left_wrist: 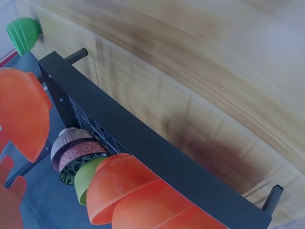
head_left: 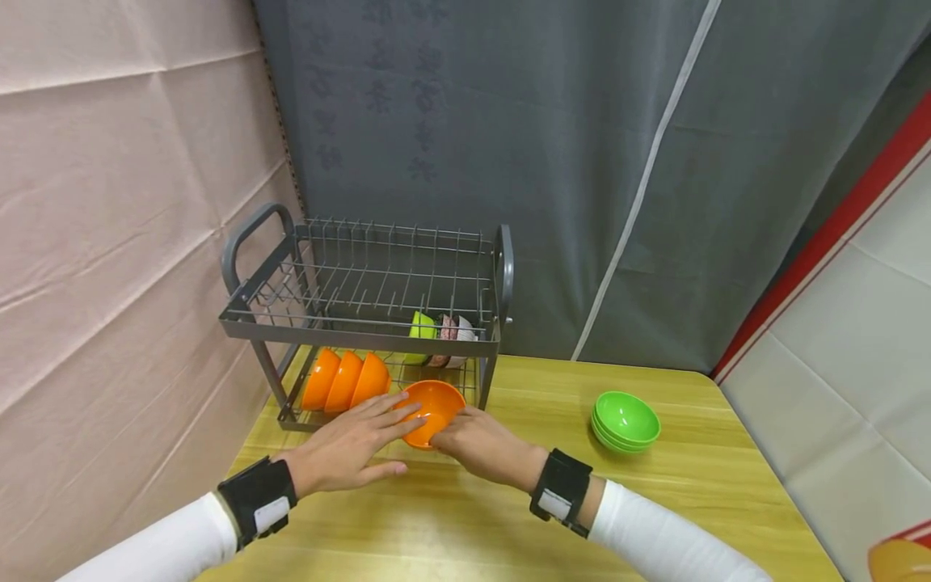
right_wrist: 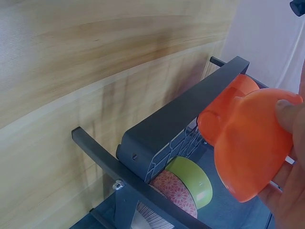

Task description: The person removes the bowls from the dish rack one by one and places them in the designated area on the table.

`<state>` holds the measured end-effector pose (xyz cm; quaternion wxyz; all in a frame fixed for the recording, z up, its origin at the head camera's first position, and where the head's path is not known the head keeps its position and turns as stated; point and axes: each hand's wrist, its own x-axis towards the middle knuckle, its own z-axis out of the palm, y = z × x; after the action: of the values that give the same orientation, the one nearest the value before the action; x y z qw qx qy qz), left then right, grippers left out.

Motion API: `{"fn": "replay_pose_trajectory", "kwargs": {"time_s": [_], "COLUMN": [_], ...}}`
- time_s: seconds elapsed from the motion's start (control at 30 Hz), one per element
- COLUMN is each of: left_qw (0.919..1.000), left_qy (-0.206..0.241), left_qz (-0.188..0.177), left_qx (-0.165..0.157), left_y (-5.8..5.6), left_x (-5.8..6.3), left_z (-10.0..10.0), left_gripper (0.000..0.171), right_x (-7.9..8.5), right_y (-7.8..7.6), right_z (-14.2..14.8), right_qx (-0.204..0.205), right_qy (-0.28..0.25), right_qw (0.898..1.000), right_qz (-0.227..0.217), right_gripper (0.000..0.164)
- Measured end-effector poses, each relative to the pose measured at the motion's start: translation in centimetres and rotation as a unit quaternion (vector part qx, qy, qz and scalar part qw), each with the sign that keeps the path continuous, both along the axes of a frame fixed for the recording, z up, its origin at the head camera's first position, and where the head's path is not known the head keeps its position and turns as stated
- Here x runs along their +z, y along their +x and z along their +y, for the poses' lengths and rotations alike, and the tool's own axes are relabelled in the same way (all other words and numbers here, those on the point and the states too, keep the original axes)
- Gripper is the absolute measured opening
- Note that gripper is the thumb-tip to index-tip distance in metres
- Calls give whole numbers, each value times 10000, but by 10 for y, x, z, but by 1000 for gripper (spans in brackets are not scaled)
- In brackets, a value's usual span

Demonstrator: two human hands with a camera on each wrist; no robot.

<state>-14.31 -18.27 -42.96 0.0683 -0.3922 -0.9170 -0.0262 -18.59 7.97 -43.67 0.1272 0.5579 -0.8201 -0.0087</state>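
Observation:
My right hand (head_left: 489,443) grips an orange bowl (head_left: 441,402) by its right rim, thumb on the outer wall in the right wrist view. The bowl hangs before the lower tier of a grey two-tier dish rack (head_left: 356,334), its inside facing me. My left hand (head_left: 342,446) is held out with straight, spread fingers, their tips overlapping the bowl's left side in the head view. Several orange bowls (head_left: 346,381) lean in a row at the left of the lower tier. Right of them stand a lime bowl (right_wrist: 190,179), a pink patterned bowl (right_wrist: 174,191) and a striped bowl (left_wrist: 71,138).
Stacked green bowls (head_left: 625,422) sit on the wooden table (head_left: 698,485), right of the rack. The upper rack tier (head_left: 378,271) shows bare wire slots. A pink cloth wall (head_left: 131,242) stands close on the left, a grey curtain (head_left: 553,162) behind.

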Motion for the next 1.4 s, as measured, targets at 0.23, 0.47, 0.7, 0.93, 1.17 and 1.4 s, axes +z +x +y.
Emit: {"fn": "replay_pose_trajectory", "kwargs": {"time_s": [0.23,0.47,0.7,0.93,1.17,1.4], "left_qw": [9999,9998,9998,9994,9985,9978], "left_qy": [60,138,119,158,256,224], "left_qz": [79,38,16,23,70,172], "left_qx": [-56,-118,-184,-305,-471,-598], "left_y": [-2,-2,-1,-1,-1,-1], "left_x": [-3,-5,-4,-7,-9,-9], "left_z": [2,6,12,19,25,30], "left_gripper": [72,70,68,66,65,65], "right_x": [-1,1,0,-5,-8,-12], "right_y": [3,9,13,17,24,28], "right_z": [7,17,25,35,46,57], "right_qx": [-4,24,39,49,22,-118], "right_qy": [-28,-108,-172,-343,-408,-480], "right_qw": [10000,9999,9998,9994,9991,9987], "right_qz": [-84,-30,14,83,111,118], "right_gripper": [7,5,4,6,7,4]}}
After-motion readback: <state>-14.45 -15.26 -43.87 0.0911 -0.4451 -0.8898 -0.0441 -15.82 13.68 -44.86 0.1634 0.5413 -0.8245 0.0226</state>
